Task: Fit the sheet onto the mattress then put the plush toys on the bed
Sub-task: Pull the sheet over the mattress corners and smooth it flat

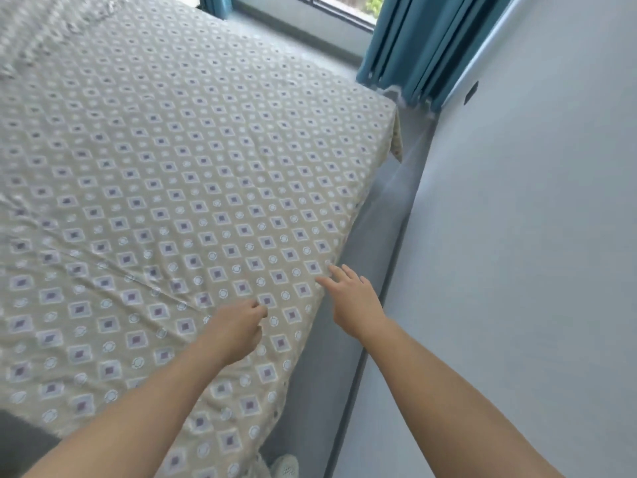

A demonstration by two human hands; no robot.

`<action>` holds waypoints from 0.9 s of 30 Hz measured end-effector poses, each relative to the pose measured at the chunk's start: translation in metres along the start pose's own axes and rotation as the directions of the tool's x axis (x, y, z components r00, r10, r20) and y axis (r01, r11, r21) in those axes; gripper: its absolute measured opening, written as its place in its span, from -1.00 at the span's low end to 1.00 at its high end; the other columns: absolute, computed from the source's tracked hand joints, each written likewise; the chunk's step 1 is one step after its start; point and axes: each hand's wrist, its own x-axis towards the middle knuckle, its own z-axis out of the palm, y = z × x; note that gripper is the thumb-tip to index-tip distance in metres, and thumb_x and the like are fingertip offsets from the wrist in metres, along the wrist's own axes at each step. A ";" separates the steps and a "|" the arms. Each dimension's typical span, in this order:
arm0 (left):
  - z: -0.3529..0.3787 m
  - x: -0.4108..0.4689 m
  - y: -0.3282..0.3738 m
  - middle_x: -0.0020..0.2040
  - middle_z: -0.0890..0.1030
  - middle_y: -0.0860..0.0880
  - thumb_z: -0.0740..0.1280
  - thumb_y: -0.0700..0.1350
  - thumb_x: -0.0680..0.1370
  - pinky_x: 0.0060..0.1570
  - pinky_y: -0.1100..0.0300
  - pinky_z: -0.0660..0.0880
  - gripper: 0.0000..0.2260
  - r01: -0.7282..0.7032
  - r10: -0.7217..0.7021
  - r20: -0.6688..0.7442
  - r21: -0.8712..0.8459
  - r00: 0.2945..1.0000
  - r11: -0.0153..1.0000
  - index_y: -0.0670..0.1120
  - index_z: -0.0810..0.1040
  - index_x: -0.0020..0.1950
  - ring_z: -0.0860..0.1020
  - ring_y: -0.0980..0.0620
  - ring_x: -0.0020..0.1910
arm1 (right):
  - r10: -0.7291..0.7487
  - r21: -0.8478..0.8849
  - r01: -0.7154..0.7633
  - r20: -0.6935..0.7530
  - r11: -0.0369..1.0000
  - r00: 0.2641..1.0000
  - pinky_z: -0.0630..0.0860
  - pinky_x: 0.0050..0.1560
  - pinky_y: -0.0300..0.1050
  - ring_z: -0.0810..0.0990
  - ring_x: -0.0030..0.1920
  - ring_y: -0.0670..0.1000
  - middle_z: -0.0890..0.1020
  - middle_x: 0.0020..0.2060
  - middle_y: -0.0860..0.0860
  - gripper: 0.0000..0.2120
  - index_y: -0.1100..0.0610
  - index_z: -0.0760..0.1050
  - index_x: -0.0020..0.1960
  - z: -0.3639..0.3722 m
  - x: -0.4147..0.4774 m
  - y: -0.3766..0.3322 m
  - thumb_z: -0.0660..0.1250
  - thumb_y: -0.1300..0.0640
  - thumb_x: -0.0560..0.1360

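Sheet [193, 174], beige with a diamond print, lies spread over the mattress top, with creases near the lower left and its right edge draped down the side above the grey bed base [348, 346]. Left hand [238, 331] rests on the fabric near that edge, forearm extended from the lower left, fingers curled in with a small pinch of cloth at the tips. Right hand [355, 298] reaches along the edge, forearm extended from the lower right, fingers spread and loose, tips touching the fabric, grasping nothing. Blue curtain [413, 46] hangs by the far corner.
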 end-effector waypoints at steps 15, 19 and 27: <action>-0.229 0.160 -0.014 0.24 0.52 0.04 0.18 -0.07 0.61 0.00 0.10 0.50 -0.73 0.340 -0.453 -0.297 -0.363 0.841 0.868 -0.01 0.48 0.29 0.53 0.00 0.13 | -0.204 0.278 0.240 -0.151 0.930 0.967 0.43 0.28 -0.06 0.26 0.46 0.02 0.25 0.50 -0.04 -0.46 -0.05 0.32 0.46 -0.206 0.208 0.064 0.13 0.34 0.54; -0.231 0.141 -0.040 0.21 0.53 0.00 0.15 -0.08 0.61 -0.01 0.10 0.49 -0.74 0.522 -0.648 -0.251 -0.421 0.719 0.742 -0.04 0.48 0.27 0.52 -0.03 0.10 | -0.399 0.148 0.409 -0.092 0.900 0.912 0.47 0.24 -0.01 0.34 0.40 0.05 0.28 0.48 -0.03 -0.46 -0.03 0.32 0.45 -0.231 0.248 0.037 0.13 0.34 0.54; -0.190 0.069 -0.085 0.12 0.55 -0.01 0.12 -0.14 0.58 -0.13 0.12 0.43 -0.75 0.683 -0.848 -0.185 -0.519 0.497 0.514 -0.05 0.51 0.17 0.52 -0.03 -0.01 | -0.648 0.019 0.648 0.002 0.761 0.761 0.39 0.31 -0.01 0.30 0.43 0.06 0.31 0.47 -0.04 -0.44 -0.04 0.32 0.46 -0.220 0.277 -0.069 0.14 0.34 0.52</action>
